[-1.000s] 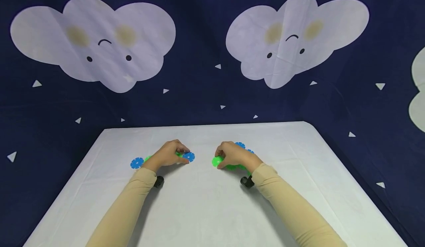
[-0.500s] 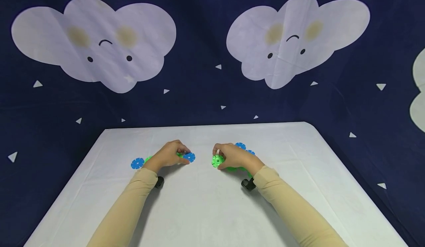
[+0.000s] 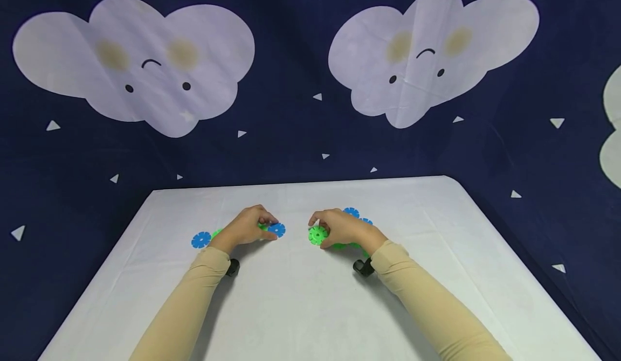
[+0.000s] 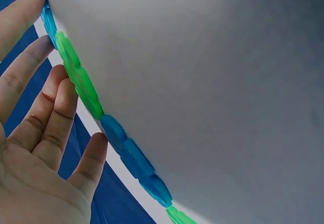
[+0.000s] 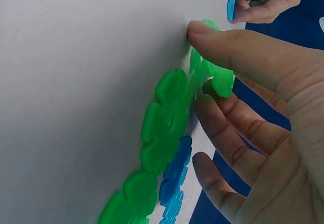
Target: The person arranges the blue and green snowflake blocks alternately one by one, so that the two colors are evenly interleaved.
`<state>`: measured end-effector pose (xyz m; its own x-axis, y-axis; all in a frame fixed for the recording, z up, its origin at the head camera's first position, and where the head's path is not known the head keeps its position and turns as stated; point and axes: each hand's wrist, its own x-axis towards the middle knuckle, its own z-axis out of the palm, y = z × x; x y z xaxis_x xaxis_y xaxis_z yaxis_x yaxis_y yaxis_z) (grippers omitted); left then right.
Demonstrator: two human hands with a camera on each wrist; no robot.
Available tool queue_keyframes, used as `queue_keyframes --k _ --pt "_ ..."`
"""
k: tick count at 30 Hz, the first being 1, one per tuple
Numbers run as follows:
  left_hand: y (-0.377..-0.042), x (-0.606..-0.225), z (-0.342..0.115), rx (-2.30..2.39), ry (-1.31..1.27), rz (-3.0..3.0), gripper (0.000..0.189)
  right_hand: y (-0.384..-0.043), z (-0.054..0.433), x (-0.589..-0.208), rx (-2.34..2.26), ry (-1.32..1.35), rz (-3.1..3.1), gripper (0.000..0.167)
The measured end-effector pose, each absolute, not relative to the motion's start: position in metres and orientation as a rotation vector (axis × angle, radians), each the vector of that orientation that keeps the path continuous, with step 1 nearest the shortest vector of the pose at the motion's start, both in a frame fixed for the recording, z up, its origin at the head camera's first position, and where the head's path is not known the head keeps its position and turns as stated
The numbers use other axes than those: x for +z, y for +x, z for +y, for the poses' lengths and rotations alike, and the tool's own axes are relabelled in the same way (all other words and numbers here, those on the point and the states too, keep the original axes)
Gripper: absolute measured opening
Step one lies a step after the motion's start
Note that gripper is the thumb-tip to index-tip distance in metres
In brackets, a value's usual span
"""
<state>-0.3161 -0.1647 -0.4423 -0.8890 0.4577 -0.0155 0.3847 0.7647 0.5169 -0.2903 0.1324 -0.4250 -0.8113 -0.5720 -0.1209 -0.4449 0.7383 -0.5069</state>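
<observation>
My left hand [image 3: 246, 224] pinches a blue snowflake disc [image 3: 277, 230] by its edge, between thumb and index finger. That disc ends a chain on the table; in the left wrist view green discs [image 4: 78, 77] and blue discs [image 4: 132, 153] follow it, and the other fingers lie along them. With thumb and fingers, my right hand [image 3: 343, 226] holds a green snowflake disc [image 3: 317, 235]. More green discs [image 5: 164, 125] trail from it under the palm, with blue discs [image 5: 176, 171] beyond. My hands partly hide both chains in the head view.
A white-covered table [image 3: 291, 307] bears both chains, which lie apart. Its far edge meets a dark blue cloth [image 3: 286, 156] printed with clouds. A blue disc [image 3: 201, 240] shows left of my left wrist, and another blue disc [image 3: 351, 212] behind my right hand.
The right index finger has shifted slightly left around the green disc, whose face now shows more fully. My left hand stays in place on the blue disc.
</observation>
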Motion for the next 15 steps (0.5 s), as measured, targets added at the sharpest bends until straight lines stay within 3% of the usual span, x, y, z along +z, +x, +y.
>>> queue_keyframes --k 15 --pt "-0.3156 -0.443 -0.1654 0.775 0.696 2.825 0.038 -0.2944 0.1304 -0.4264 -0.523 -0.828 2.737 0.04"
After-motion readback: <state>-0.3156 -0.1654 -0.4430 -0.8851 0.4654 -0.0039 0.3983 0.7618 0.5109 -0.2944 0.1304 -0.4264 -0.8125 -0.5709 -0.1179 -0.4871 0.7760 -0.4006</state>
